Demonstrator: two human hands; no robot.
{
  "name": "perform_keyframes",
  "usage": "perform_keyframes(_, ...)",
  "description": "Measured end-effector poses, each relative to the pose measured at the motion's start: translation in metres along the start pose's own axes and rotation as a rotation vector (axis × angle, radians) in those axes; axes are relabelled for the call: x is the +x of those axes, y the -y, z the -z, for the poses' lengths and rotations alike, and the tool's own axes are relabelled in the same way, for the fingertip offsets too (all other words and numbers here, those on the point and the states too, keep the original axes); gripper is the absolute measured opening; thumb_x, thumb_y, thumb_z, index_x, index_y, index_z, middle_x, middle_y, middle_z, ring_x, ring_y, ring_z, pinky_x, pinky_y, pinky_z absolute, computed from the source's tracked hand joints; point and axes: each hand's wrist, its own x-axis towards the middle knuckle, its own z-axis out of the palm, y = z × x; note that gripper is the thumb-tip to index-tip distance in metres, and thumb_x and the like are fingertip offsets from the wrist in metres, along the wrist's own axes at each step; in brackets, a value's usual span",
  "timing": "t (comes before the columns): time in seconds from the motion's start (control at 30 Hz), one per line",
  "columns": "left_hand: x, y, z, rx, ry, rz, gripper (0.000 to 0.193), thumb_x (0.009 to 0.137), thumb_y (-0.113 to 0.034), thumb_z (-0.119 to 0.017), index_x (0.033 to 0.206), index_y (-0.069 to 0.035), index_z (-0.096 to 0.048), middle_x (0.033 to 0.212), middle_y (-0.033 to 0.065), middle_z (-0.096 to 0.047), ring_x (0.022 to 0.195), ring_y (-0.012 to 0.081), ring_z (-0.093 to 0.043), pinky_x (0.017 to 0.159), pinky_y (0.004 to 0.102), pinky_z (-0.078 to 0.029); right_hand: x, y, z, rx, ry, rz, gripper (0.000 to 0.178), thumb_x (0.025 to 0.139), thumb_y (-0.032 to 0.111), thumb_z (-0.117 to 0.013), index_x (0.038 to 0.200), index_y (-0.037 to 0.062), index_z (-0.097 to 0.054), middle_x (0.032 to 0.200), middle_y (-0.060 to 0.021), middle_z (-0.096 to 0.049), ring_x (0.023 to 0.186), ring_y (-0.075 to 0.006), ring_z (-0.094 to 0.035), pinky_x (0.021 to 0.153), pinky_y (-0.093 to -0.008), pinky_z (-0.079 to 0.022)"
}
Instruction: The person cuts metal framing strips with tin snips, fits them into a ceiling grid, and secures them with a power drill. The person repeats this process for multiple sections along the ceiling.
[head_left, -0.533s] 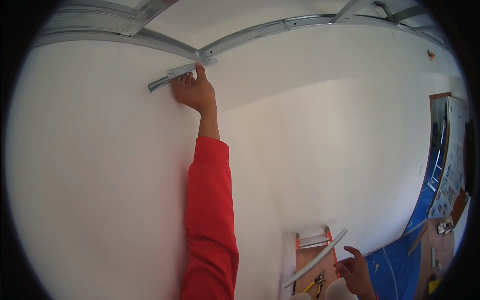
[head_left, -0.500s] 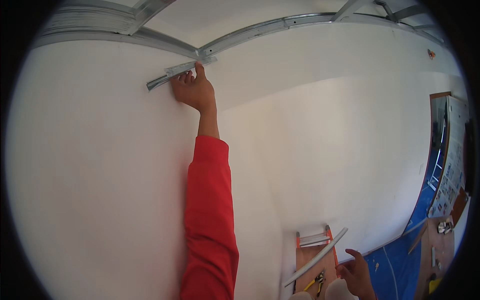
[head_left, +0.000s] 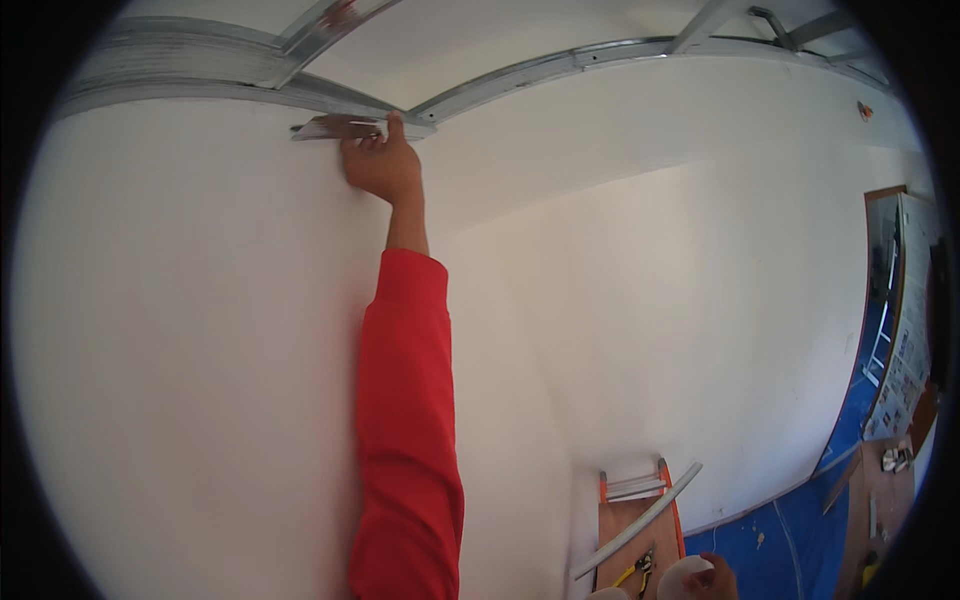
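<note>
My left hand, at the end of a raised red sleeve, is closed on a short piece of galvanized metal channel. Its thumb points up and its fingers are curled. The piece lies nearly level, just under the metal ceiling frame, close to the wall corner; whether it touches the frame I cannot tell. Down at the lower right, my right hand is beside my pale-clad knee. The picture's edge cuts it off and its fingers are unclear.
Below me are a brown board and an orange-railed ladder. A long grey strip slants across them, near yellow-handled snips. Blue sheeting covers the floor; a wooden table with small items stands far right.
My left hand has raised the channel piece's left end, bringing it from a slant to nearly level under the frame. My right hand has dropped toward my knee.
</note>
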Motion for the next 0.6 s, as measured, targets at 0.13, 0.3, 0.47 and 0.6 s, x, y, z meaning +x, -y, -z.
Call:
perform_keyframes(0.13, 0.011, 0.001, -0.007, -0.017, -0.018, -0.045, 0.041, 0.08, -0.007, -0.09, 0.105, 0.01, -0.061, 0.097, 0.019, -0.072, 0.083, 0.0246, -0.072, 0.073, 0.0333, -0.06, -0.005, -0.041, -0.023, 0.013, -0.079, -0.012, 0.052, 0.098, 0.025, -0.074, 0.143, 0.0053, -0.056, 0.118, -0.0186, -0.073, 0.104, -0.0307, -0.071, 0.091, -0.0412, -0.057)
perform_keyframes(0.3, 0.015, 0.01, 0.001, 0.096, 0.002, -0.048, 0.056, 0.078, -0.021, -0.094, 0.11, 0.013, -0.062, 0.093, 0.02, -0.075, 0.08, 0.029, -0.076, 0.074, 0.0377, -0.062, -0.011, -0.078, -0.05, 0.42, 0.072, -0.22, 0.056, 0.096, 0.017, -0.075, 0.146, 0.0047, -0.054, 0.112, -0.0155, -0.075, 0.102, -0.0228, -0.072, 0.089, -0.0368, -0.057)
perform_keyframes(0.47, 0.014, -0.005, 0.004, 0.212, 0.053, -0.037, 0.055, 0.081, -0.019, -0.091, 0.114, 0.012, -0.059, 0.1, 0.0228, -0.073, 0.092, 0.0314, -0.076, 0.079, 0.0414, -0.062, -0.016, -0.072, -0.045, 0.227, 0.12, -0.243, 0.057, 0.095, 0.019, -0.077, 0.146, 0.0039, -0.054, 0.113, -0.0155, -0.075, 0.101, -0.0226, -0.072, 0.089, -0.0358, -0.057)
perform_keyframes(0.6, 0.012, -0.027, 0.009, 0.322, 0.119, 0.071, 0.06, 0.087, -0.014, -0.084, 0.122, 0.011, -0.043, 0.113, 0.0303, -0.067, 0.1, 0.039, -0.075, 0.085, 0.0438, -0.064, -0.017, -0.066, -0.047, 0.252, 0.125, -0.226, 0.059, 0.095, 0.019, -0.077, 0.146, 0.0043, -0.053, 0.114, -0.0159, -0.075, 0.102, -0.023, -0.072, 0.09, -0.0358, -0.057)
